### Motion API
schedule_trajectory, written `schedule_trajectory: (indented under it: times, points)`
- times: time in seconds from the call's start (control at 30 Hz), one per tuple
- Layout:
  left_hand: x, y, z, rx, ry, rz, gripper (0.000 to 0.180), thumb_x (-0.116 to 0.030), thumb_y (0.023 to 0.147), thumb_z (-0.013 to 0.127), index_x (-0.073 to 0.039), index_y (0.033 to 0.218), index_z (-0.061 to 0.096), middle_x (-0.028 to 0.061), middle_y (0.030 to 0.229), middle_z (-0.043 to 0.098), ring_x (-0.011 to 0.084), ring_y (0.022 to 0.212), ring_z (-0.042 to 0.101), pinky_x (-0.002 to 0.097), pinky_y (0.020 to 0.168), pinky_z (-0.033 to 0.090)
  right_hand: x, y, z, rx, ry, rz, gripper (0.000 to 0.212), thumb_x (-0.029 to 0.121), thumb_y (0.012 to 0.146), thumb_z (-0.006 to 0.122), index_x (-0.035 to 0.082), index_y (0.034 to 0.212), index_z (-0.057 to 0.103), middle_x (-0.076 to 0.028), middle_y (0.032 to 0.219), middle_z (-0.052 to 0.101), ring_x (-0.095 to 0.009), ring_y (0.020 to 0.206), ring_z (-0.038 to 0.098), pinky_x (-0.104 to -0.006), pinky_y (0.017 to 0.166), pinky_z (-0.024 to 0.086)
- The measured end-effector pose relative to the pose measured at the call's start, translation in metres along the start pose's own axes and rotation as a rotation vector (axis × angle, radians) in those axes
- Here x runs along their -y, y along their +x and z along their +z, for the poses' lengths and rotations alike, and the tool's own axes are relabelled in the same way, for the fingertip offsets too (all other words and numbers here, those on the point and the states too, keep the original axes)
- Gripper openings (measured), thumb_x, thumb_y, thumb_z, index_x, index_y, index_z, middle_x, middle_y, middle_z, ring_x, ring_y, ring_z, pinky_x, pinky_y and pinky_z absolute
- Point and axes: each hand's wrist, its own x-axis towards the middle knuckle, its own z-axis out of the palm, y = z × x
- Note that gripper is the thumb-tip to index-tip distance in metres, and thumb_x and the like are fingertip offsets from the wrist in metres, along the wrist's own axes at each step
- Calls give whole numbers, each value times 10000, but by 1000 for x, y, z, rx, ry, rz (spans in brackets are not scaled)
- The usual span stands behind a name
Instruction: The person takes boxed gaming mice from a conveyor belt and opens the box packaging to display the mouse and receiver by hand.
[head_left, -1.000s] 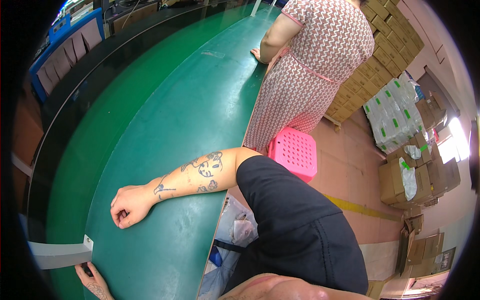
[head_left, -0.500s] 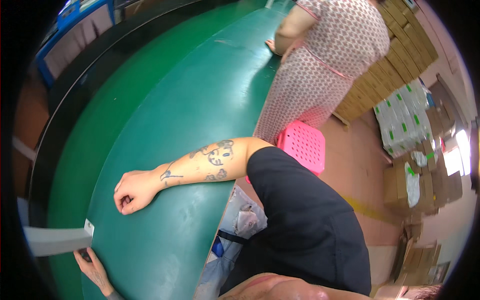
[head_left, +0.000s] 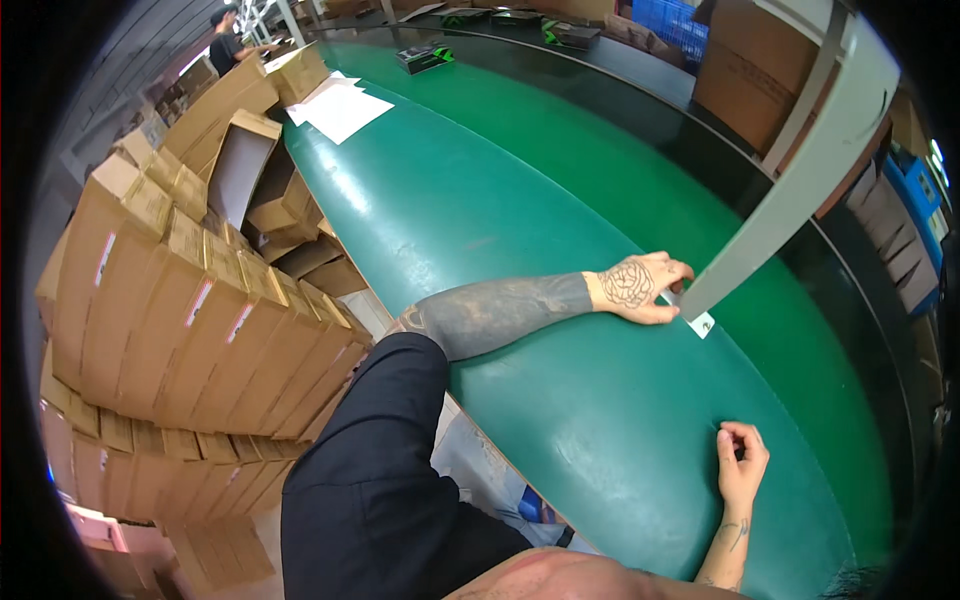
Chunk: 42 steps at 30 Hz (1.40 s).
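My left hand (head_left: pixel 640 287), at the end of a heavily tattooed forearm, rests on the green work surface (head_left: pixel 480 245) beside the foot of a grey metal post (head_left: pixel 775 190). Its thumb and fingers are parted and reach to the post's base; I see nothing held between them. Lower right, my right hand (head_left: pixel 741 465) lies over the same surface, apart from the post. Its fingers are loosely curled toward the thumb, and no object shows in them.
Stacked brown cartons (head_left: pixel 190 310) line the left side. White paper sheets (head_left: pixel 340 108) lie at the table's far end, near an open box (head_left: pixel 297 72). A black-and-green package (head_left: pixel 424 58) sits farther back. Another person (head_left: pixel 226 45) stands at the far left.
The view has swung left, so the cartons and the far table end now show, while the nearby person and pink stool are gone from sight. My left hand stays beside the post.
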Motion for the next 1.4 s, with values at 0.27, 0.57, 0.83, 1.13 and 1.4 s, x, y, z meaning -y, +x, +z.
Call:
schedule_trajectory:
  times: [0.27, 0.57, 0.83, 1.13, 1.4]
  points:
    - [5, 0, 1, -32, 41, 7, 527, -290, 804, 608, -44, 1241, 447, 61, 926, 613, 251, 891, 539, 373, 808, 458, -4, 8, 1, 26, 23, 23, 76, 74, 808, 650, 11, 848, 634, -32, 737, 574, -92, 635, 495, -222, 598, 422]
    - [9, 2, 3, -16, 50, 5, 507, -360, 851, 565, -26, 1225, 490, 66, 920, 616, 253, 900, 540, 373, 836, 451, -4, 8, 3, 20, 27, 15, 67, 58, 803, 650, 11, 847, 632, -41, 741, 584, -97, 625, 500, -223, 590, 425]
    - [9, 4, 6, -17, 74, -19, 482, -384, 895, 526, -21, 1211, 500, 82, 928, 610, 242, 894, 545, 367, 827, 459, -4, 8, 3, 10, 16, -12, 63, 50, 799, 647, 10, 845, 630, -40, 733, 581, -100, 621, 503, -226, 590, 427]
    - [7, -8, 0, -50, 169, 58, 497, -376, 853, 580, -8, 1179, 506, 116, 942, 590, 276, 901, 537, 371, 811, 462, 7, 5, 7, 19, 15, 20, 71, 50, 781, 660, 17, 843, 649, -44, 736, 593, -102, 628, 523, -226, 597, 443]
    - [12, 4, -4, -151, 207, 139, 276, -229, 773, 697, -23, 923, 590, 136, 885, 589, 307, 804, 558, 394, 693, 454, 6, 16, 3, 44, 23, -101, 120, 168, 824, 637, 78, 903, 641, -75, 817, 627, -191, 705, 615, -291, 615, 497]
